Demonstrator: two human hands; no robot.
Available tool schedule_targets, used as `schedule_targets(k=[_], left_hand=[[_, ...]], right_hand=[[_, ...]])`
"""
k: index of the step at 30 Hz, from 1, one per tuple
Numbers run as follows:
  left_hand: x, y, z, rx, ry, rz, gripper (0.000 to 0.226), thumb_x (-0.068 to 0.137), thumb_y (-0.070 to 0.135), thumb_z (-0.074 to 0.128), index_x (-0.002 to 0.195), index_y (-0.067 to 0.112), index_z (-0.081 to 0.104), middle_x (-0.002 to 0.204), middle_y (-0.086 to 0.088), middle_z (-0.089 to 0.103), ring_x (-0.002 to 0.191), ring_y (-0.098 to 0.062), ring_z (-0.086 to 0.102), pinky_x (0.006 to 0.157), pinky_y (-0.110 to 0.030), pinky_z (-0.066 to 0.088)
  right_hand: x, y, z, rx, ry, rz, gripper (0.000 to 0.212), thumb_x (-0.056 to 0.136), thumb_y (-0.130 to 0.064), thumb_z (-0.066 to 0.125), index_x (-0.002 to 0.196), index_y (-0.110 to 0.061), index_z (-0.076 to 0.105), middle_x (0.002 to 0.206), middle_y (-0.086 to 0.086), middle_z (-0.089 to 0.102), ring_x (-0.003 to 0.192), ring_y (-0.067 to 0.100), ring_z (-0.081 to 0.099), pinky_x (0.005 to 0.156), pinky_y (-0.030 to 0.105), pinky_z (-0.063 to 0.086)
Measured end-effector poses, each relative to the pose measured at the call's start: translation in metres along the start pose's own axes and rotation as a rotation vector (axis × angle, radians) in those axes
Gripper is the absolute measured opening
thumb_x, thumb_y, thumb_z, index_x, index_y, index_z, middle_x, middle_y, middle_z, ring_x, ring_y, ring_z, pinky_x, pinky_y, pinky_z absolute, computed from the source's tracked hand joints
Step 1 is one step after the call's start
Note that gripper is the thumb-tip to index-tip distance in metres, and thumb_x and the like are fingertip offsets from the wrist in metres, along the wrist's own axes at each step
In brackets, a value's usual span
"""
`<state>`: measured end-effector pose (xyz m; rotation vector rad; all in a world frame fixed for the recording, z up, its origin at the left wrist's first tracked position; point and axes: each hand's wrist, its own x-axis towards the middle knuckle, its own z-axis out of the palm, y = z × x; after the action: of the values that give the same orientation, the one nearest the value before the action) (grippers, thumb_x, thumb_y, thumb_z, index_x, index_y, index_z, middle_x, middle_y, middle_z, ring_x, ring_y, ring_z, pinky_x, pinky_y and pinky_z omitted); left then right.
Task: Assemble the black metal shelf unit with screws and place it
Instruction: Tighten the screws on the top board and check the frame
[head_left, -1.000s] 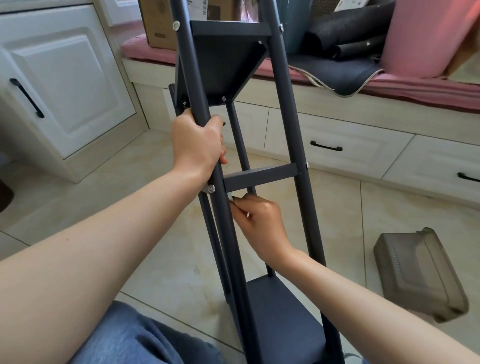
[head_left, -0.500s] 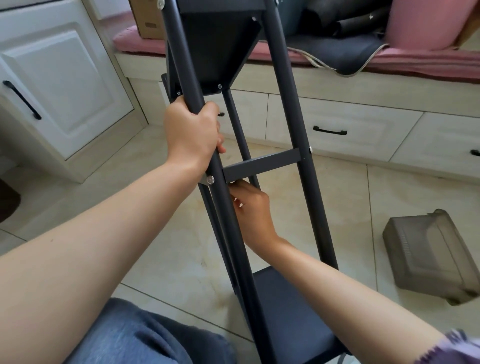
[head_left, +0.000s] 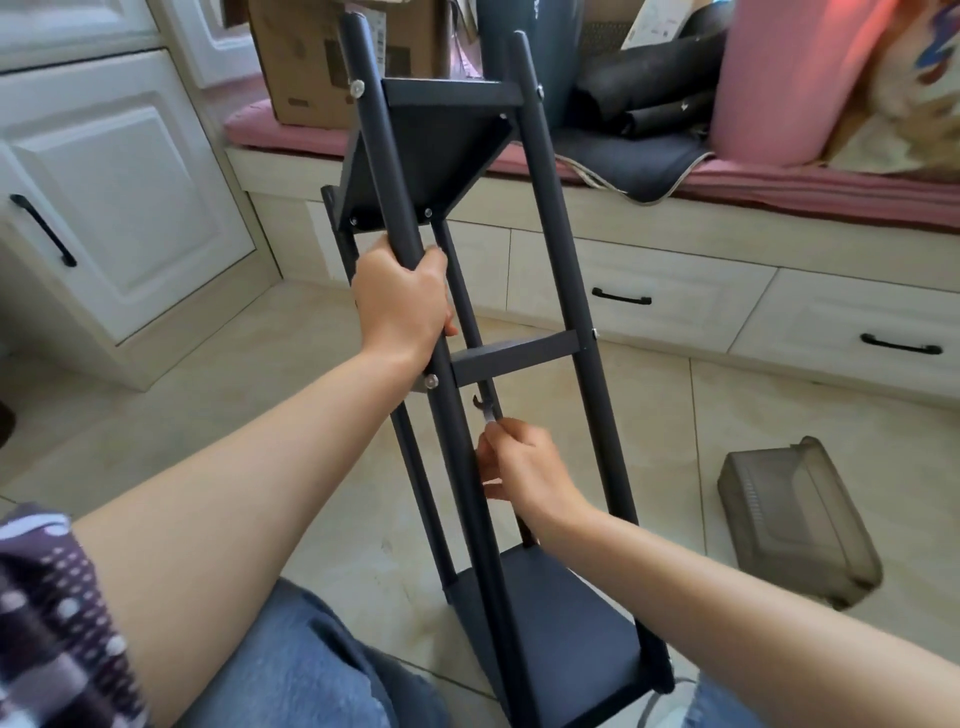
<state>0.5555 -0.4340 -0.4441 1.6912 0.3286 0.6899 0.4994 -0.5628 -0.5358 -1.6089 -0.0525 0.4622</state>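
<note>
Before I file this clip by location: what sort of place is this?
Probably a room at home: a cushioned window bench with drawers, white cabinets, tiled floor, and a cardboard box on the bench.

right hand (head_left: 524, 467) dropped below crossbar (head_left: 514, 352), wrench (head_left: 483, 408) exposed

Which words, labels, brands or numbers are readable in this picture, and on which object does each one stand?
No text can be read.
Cardboard box: white sticker and dark printed marks, too blurred to read.
White paper behind the rolled mats: faint print, too small to read.
Black shelf unit, small wrench, grey plastic box: no visible lettering.
</note>
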Motion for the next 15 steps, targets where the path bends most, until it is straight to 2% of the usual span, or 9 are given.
schedule_targets(k=[2, 4, 6, 8, 11, 15], left_hand=[[-0.005, 0.004, 0.004, -0.001, -0.029, 0.003, 0.013, 0.100, 0.019, 0.057, 0.089, 0.012, 0.054, 0.059, -0.002, 0.052, 0.037, -0.010, 0.050, 0.043, -0.026, 0.047], [-0.011, 0.008, 0.007, -0.018, -0.063, 0.014, 0.014, 0.100, 0.022, 0.057, 0.094, 0.009, 0.056, 0.061, -0.004, 0.054, 0.038, -0.008, 0.052, 0.043, -0.024, 0.047], [-0.017, 0.012, 0.011, -0.013, -0.109, 0.035, 0.021, 0.101, 0.025, 0.057, 0.101, 0.004, 0.056, 0.062, -0.004, 0.055, 0.039, -0.009, 0.054, 0.045, -0.024, 0.049], [-0.024, 0.017, 0.014, -0.022, -0.177, 0.061, 0.021, 0.101, 0.027, 0.057, 0.103, 0.006, 0.054, 0.063, -0.002, 0.057, 0.043, -0.010, 0.058, 0.049, -0.025, 0.054], [-0.031, 0.023, 0.015, -0.116, -0.314, 0.047, 0.013, 0.102, 0.025, 0.056, 0.101, 0.014, 0.050, 0.057, 0.004, 0.058, 0.049, -0.015, 0.061, 0.056, -0.031, 0.059], [-0.035, 0.029, 0.014, -0.222, -0.402, 0.027, 0.011, 0.102, 0.020, 0.056, 0.105, 0.011, 0.050, 0.067, -0.004, 0.059, 0.054, -0.020, 0.064, 0.058, -0.027, 0.057]], right_hand=[[-0.011, -0.009, -0.002, 0.077, -0.032, 0.107, 0.028, 0.103, -0.016, 0.030, 0.081, -0.011, 0.046, 0.091, 0.026, 0.071, 0.074, 0.030, 0.072, 0.077, 0.040, 0.057], [-0.021, -0.012, -0.003, 0.120, -0.037, 0.168, 0.028, 0.104, -0.018, 0.025, 0.094, -0.008, 0.048, 0.084, 0.019, 0.075, 0.073, 0.028, 0.074, 0.085, 0.045, 0.058], [-0.028, -0.010, -0.002, 0.230, 0.018, 0.219, 0.030, 0.105, -0.020, 0.024, 0.103, -0.007, 0.051, 0.069, 0.011, 0.072, 0.061, 0.025, 0.068, 0.074, 0.042, 0.060], [-0.031, -0.007, -0.003, 0.242, 0.128, 0.223, 0.031, 0.105, -0.021, 0.025, 0.099, -0.010, 0.053, 0.057, 0.006, 0.063, 0.050, 0.018, 0.055, 0.057, 0.031, 0.049], [-0.033, -0.006, -0.007, 0.216, 0.270, 0.156, 0.028, 0.102, -0.018, 0.027, 0.092, -0.008, 0.051, 0.057, 0.007, 0.051, 0.040, 0.012, 0.044, 0.043, 0.023, 0.037], [-0.036, -0.007, -0.018, 0.268, 0.345, 0.032, 0.025, 0.102, -0.012, 0.030, 0.078, -0.010, 0.038, 0.061, 0.010, 0.041, 0.036, 0.013, 0.040, 0.036, 0.023, 0.030]])
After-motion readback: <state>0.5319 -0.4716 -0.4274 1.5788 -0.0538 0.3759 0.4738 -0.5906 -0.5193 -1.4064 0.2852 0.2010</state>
